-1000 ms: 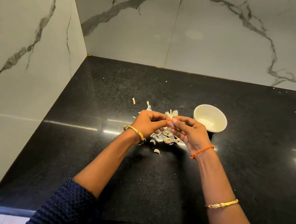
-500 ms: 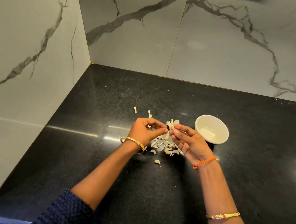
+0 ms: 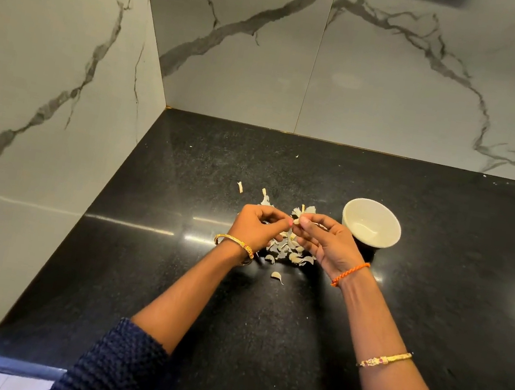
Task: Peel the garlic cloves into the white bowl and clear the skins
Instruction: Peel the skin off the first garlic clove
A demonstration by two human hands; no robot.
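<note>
Over the black counter, my left hand (image 3: 258, 225) and my right hand (image 3: 326, 242) meet fingertip to fingertip, and both pinch one small pale garlic clove (image 3: 296, 221) between them. Under and behind the hands lies a heap of garlic cloves and papery skins (image 3: 289, 253). One clove (image 3: 276, 276) sits alone, nearer to me than the heap. The white bowl (image 3: 371, 223) stands just right of my right hand; whether anything lies in it I cannot tell.
Two loose skin scraps (image 3: 240, 187) lie left of the heap's far side. Marble walls (image 3: 62, 96) close the counter (image 3: 458, 260) on the left and at the back. The counter's front edge runs near my elbows.
Both hands keep pinching the clove over the heap, and their fingers shift slightly. The camera has tilted, so hands and bowl sit lower in view than before.
</note>
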